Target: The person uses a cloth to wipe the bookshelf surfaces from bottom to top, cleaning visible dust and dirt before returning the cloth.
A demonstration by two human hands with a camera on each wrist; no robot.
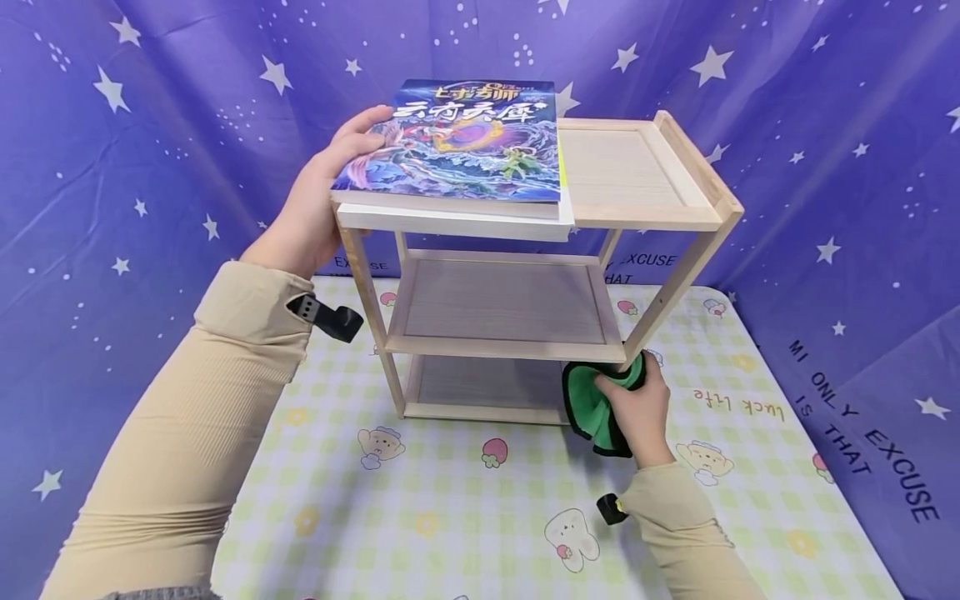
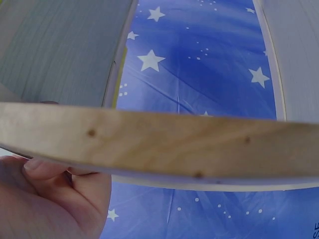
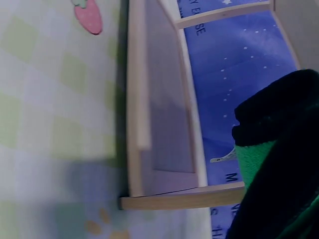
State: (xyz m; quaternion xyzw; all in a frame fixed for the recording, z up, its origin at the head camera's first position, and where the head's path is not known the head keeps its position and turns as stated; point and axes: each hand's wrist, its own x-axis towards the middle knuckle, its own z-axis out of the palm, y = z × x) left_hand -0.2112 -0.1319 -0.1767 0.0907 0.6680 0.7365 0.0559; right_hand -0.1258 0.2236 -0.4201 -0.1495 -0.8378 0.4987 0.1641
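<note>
A three-tier wooden shelf [image 1: 502, 346] stands on the table. At the left end of its top tier my left hand [image 1: 318, 187] grips the edge, with fingertips by a blue illustrated book [image 1: 457, 142]. That book lies on another book [image 1: 450, 221], whose white page edges show. In the left wrist view, part of the left hand [image 2: 60, 194] appears beneath a wooden leg [image 2: 164, 142]. Low at the front right leg, my right hand [image 1: 637, 408] holds a green cloth [image 1: 588, 400] with black edging. The cloth [image 3: 254, 159] hides the right fingers in the right wrist view.
A checked tablecloth [image 1: 450, 517] with printed cartoon figures covers the table. Purple star-patterned curtains [image 1: 825, 125] hang behind and at both sides. The shelf's right top section [image 1: 622, 167] is bare wood with a raised end rail [image 1: 697, 162].
</note>
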